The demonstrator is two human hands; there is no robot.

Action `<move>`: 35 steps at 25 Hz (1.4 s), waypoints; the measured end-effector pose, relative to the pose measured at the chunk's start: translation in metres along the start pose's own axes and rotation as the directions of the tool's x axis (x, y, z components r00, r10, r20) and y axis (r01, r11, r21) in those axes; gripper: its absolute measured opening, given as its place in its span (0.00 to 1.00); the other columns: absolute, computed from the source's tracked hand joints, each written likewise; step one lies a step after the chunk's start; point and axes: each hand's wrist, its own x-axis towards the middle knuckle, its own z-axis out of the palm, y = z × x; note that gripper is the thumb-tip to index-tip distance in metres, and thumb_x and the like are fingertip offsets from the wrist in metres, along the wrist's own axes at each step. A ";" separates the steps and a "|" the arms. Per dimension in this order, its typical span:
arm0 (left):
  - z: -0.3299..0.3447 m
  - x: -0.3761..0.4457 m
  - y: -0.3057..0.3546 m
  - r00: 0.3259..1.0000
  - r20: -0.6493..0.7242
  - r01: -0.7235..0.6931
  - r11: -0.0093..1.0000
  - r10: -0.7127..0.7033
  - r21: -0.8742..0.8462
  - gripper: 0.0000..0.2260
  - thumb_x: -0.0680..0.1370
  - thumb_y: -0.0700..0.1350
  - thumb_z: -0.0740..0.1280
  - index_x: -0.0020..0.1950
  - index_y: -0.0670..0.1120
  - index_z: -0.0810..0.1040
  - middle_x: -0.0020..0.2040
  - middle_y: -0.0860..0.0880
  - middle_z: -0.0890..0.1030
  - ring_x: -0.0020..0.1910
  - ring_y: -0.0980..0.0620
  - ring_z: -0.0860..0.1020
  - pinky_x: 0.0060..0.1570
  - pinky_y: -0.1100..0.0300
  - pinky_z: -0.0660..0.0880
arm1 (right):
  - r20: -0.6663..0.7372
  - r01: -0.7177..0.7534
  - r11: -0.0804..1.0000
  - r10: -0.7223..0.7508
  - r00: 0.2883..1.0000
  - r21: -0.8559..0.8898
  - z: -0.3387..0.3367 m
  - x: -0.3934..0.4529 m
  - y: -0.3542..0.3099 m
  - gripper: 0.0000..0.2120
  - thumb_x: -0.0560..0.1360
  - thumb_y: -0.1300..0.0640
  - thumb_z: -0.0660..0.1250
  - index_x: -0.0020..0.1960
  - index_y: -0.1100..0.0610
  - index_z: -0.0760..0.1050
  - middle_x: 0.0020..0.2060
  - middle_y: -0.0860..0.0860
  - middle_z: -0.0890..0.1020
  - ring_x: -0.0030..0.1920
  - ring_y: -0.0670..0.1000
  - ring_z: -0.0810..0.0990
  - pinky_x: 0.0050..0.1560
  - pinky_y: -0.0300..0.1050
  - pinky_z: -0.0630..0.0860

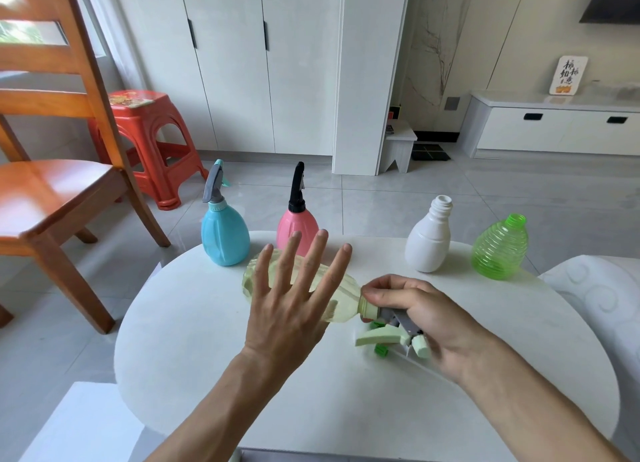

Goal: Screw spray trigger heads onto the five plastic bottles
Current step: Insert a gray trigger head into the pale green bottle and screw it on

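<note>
Table edge left, open top beside left hand

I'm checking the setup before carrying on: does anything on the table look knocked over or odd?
Only the yellow bottle lies on its side, but it is held, not spilled: the right hand grips its trigger head.

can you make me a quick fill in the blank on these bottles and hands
1. The pink bottle wears a ____ trigger head.
2. The white bottle and the green bottle have no ____.
3. The left hand is ____, fingers spread.
4. The right hand grips the head on the ____ bottle.

Missing: black; heads; open; yellow
</note>
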 end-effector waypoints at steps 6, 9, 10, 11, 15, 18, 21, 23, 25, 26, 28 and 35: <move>-0.008 0.008 -0.001 0.978 0.141 0.180 0.969 -0.156 -0.169 0.47 0.62 0.49 0.78 0.78 0.44 0.64 0.76 0.43 0.67 0.76 0.38 0.64 0.70 0.34 0.63 | 0.157 0.195 0.937 -0.247 0.956 0.288 -0.015 0.010 -0.003 0.17 0.72 0.63 0.59 0.53 0.58 0.84 0.55 0.59 0.84 0.58 0.58 0.78 0.57 0.48 0.76; -0.011 0.005 0.004 0.952 0.251 0.233 0.945 -0.173 -0.230 0.50 0.62 0.52 0.79 0.79 0.47 0.58 0.78 0.46 0.63 0.78 0.41 0.60 0.73 0.35 0.59 | 0.302 0.257 0.870 -0.401 0.865 0.420 -0.017 0.014 -0.007 0.23 0.64 0.67 0.60 0.57 0.62 0.82 0.57 0.65 0.83 0.64 0.60 0.79 0.65 0.54 0.75; -0.011 0.004 0.004 0.940 0.281 0.272 0.920 -0.192 -0.281 0.52 0.62 0.53 0.79 0.80 0.49 0.54 0.79 0.48 0.60 0.79 0.44 0.57 0.74 0.36 0.57 | 0.319 0.249 0.855 -0.417 0.851 0.454 -0.020 0.015 -0.009 0.23 0.64 0.67 0.62 0.58 0.63 0.82 0.57 0.66 0.83 0.63 0.62 0.79 0.66 0.56 0.74; -0.012 0.004 0.004 0.928 0.305 0.317 0.884 -0.214 -0.343 0.52 0.63 0.53 0.78 0.79 0.52 0.50 0.80 0.51 0.58 0.79 0.46 0.55 0.75 0.38 0.55 | 0.337 0.228 0.846 -0.419 0.843 0.482 -0.023 0.016 -0.010 0.24 0.64 0.66 0.64 0.59 0.63 0.81 0.57 0.67 0.82 0.62 0.63 0.79 0.66 0.57 0.74; -0.010 0.005 -0.003 0.904 0.353 0.383 0.825 -0.242 -0.415 0.54 0.65 0.54 0.77 0.77 0.56 0.40 0.81 0.55 0.49 0.80 0.50 0.47 0.77 0.41 0.50 | 0.419 0.425 0.901 -0.418 0.806 0.082 -0.021 0.014 -0.008 0.25 0.70 0.70 0.63 0.66 0.57 0.77 0.65 0.57 0.80 0.65 0.57 0.77 0.64 0.47 0.73; -0.009 0.003 -0.003 0.886 0.413 0.409 0.771 -0.209 -0.487 0.55 0.65 0.55 0.75 0.80 0.55 0.41 0.81 0.57 0.45 0.80 0.55 0.44 0.78 0.44 0.49 | 0.313 0.513 0.850 -0.457 0.833 -0.121 -0.013 0.012 -0.005 0.17 0.72 0.66 0.71 0.58 0.52 0.82 0.56 0.49 0.85 0.57 0.48 0.81 0.57 0.40 0.75; -0.011 0.001 0.005 0.870 0.449 0.475 0.588 -0.203 -0.655 0.46 0.63 0.54 0.74 0.78 0.60 0.58 0.78 0.57 0.63 0.76 0.53 0.61 0.71 0.53 0.64 | 0.210 0.564 0.822 -0.539 0.816 -0.081 -0.006 0.010 -0.008 0.10 0.67 0.54 0.78 0.48 0.54 0.83 0.43 0.47 0.86 0.48 0.47 0.82 0.53 0.40 0.76; -0.014 0.001 0.011 0.845 0.498 0.529 0.447 -0.196 -0.721 0.36 0.61 0.53 0.75 0.67 0.66 0.67 0.60 0.61 0.78 0.59 0.53 0.76 0.54 0.59 0.75 | 0.214 0.530 0.848 -0.521 0.826 0.019 -0.003 0.012 -0.006 0.14 0.68 0.53 0.78 0.46 0.62 0.79 0.45 0.56 0.84 0.51 0.56 0.81 0.55 0.45 0.76; -0.016 0.002 0.014 0.842 0.518 0.532 0.386 -0.150 -0.754 0.32 0.61 0.51 0.76 0.60 0.70 0.69 0.52 0.62 0.79 0.51 0.56 0.78 0.47 0.60 0.76 | 0.275 0.473 0.881 -0.462 0.843 0.027 -0.003 0.011 -0.008 0.13 0.70 0.56 0.76 0.45 0.65 0.77 0.47 0.65 0.80 0.56 0.63 0.79 0.58 0.49 0.74; -0.018 0.002 0.014 0.841 0.527 0.533 0.355 -0.122 -0.768 0.32 0.61 0.49 0.76 0.60 0.69 0.70 0.52 0.63 0.79 0.51 0.58 0.78 0.47 0.63 0.76 | 0.331 0.458 0.889 -0.439 0.836 0.022 -0.004 0.009 -0.010 0.09 0.72 0.58 0.75 0.45 0.62 0.78 0.50 0.63 0.82 0.58 0.63 0.79 0.59 0.47 0.73; -0.019 0.002 0.013 0.828 0.559 0.548 0.260 -0.035 -0.795 0.30 0.62 0.46 0.76 0.60 0.63 0.72 0.50 0.63 0.79 0.49 0.60 0.78 0.45 0.68 0.75 | 0.444 0.426 0.904 -0.399 0.802 0.042 -0.005 0.005 -0.015 0.03 0.75 0.57 0.72 0.47 0.56 0.80 0.57 0.53 0.84 0.63 0.54 0.80 0.62 0.42 0.73; -0.015 0.002 0.012 0.729 0.665 0.676 -0.018 0.163 -0.737 0.40 0.62 0.42 0.74 0.73 0.45 0.67 0.56 0.62 0.79 0.55 0.61 0.78 0.51 0.67 0.75 | 0.294 0.423 0.906 -0.404 0.866 0.001 0.006 0.005 -0.017 0.13 0.72 0.49 0.75 0.44 0.59 0.79 0.51 0.48 0.85 0.54 0.49 0.84 0.53 0.40 0.77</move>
